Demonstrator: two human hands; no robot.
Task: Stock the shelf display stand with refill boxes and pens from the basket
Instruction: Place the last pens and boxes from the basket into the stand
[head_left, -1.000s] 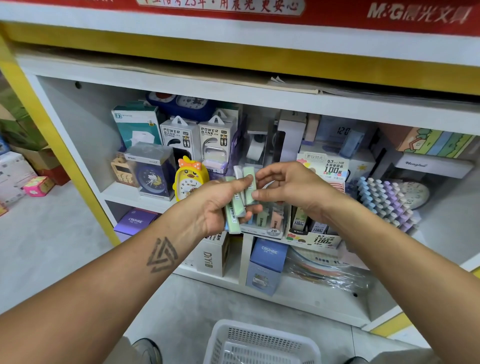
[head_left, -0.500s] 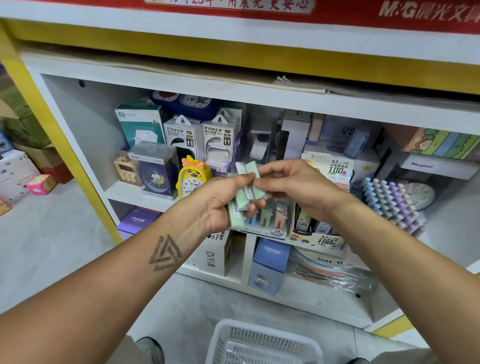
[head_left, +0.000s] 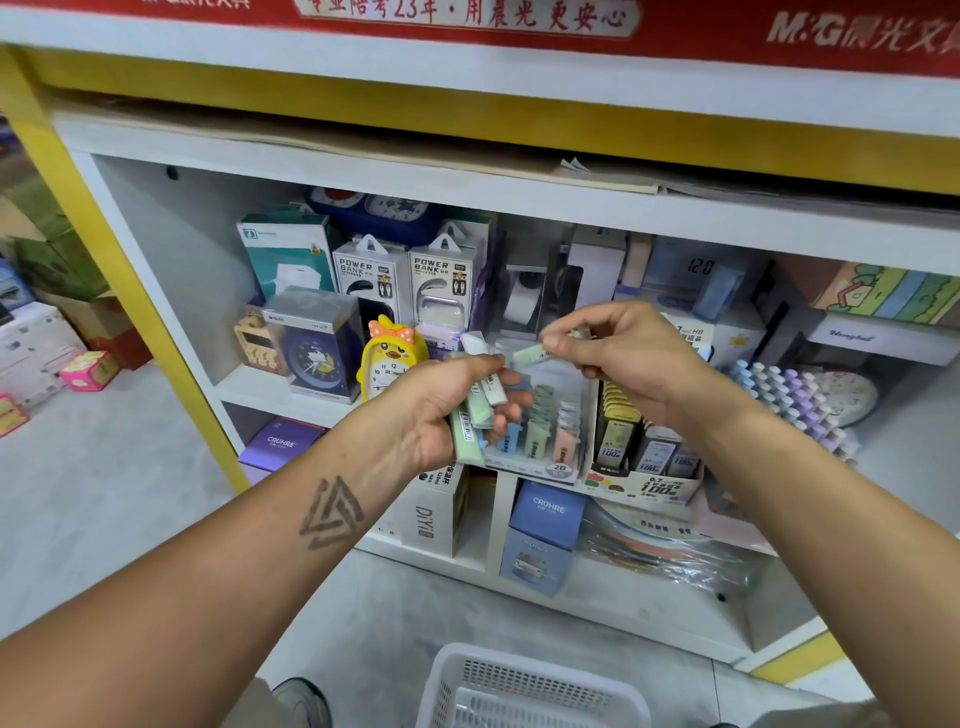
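basket: white perforated plastic basket (head_left: 530, 686) is seen at the bottom edge, on the floor below both arms; contents cannot be told.
left hand: left hand (head_left: 441, 410) is curled round a fanned bundle of slim pastel green and white refill boxes (head_left: 475, 410); the bundle is held upright against the palm, thumb on top.
right hand: right hand (head_left: 618, 348) is closed in a pinch on one pale green slim refill box (head_left: 530, 355), held roughly level, just beside the bundle and apart from it; box is blurred.
display stand: clear plastic display stand marked 2B (head_left: 545, 431) sits on the shelf edge just behind both hands; upright green, blue and peach boxes are seen in its rows.
neighbour: cardboard tray of dark and yellow lead boxes marked 100 (head_left: 644, 462) touches the stand's right side.
far shelf: yellow duck-shaped alarm clock (head_left: 389, 358), white power bank packs (head_left: 410, 275) and a block of pastel capped pens (head_left: 789, 405) are seen further back.
handling: boxes are judged light, stiff, smooth-sided plastic; slipping from a loose fan is likely. A pinch across the two broad faces near the upper end is advised, so the lower end can be dropped into a row.
risk: bundle may spill if the left grip is relaxed; narrow rows may tip neighbours.
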